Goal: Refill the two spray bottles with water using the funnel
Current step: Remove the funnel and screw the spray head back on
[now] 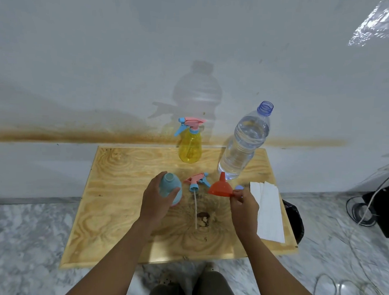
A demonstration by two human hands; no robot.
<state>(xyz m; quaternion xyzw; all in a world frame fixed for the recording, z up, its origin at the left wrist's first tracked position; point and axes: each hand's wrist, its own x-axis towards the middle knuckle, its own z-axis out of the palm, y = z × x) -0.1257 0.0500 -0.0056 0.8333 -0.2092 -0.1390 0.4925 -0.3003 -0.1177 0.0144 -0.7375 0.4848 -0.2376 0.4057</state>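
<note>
Plywood forms the low table (122,211) set against a stained white wall. On it, the left hand (155,201) wraps the open-necked blue spray bottle (172,188) near the middle, while the right hand (244,205) pinches the rim of the orange funnel (221,188), spout up. Between them lies the detached pink-and-blue sprayer head (197,181) with its dip tube. Folded white paper (268,210) sits along the right edge. Toward the far edge stand the yellow spray bottle (190,148) and the uncapped water bottle (244,142).
</note>
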